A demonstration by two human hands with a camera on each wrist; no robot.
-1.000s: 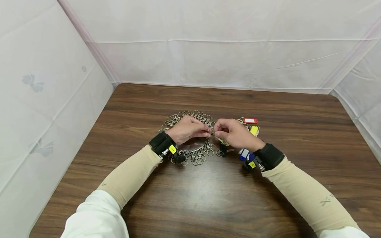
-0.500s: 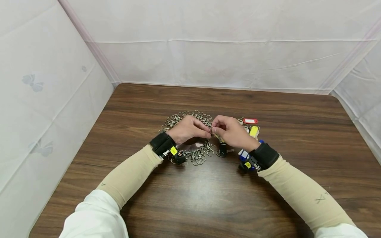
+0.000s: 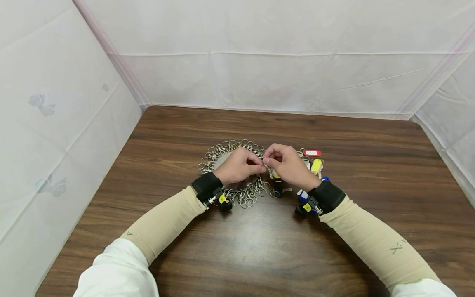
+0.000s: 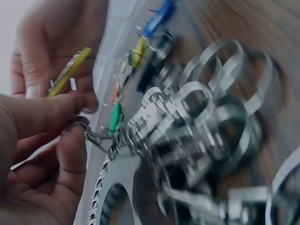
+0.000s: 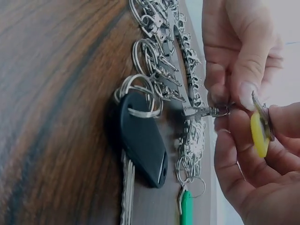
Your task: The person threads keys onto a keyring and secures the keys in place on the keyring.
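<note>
Two white fabric walls meet behind a dark wood-grain table (image 3: 259, 247), with a third white sheet slanting down along its left edge and another closing the right corner. On the table lies a large key organiser ring (image 3: 217, 154), a flat circle fringed with many small metal clips and split rings, set near the middle of the table and a little left of centre. Just to its right sits a loose cluster of tagged keys: a black-headed key (image 5: 140, 140) lying flat with its blade running toward the person, a green tag (image 5: 186, 208), a yellow tag (image 3: 316, 165), a blue tag (image 3: 303, 194) and a red tag (image 3: 312, 152) at the far side.

At the organiser's right edge, the left hand (image 3: 237, 167) hovers over the ring, wrist low, its thumb and forefinger pressed together on one small swivel clip (image 5: 206, 111) that sticks out sideways from the ring, its long axis running toward the right hand. The right hand (image 3: 287, 165) meets it from the other side, fingertips nearly touching the left's; its thumb and fingers are clamped on a yellow-headed key (image 5: 258, 133), held on edge just beside the clip's end. Both forearms, in beige sleeves with black wrist straps, angle inward to form a V.
</note>
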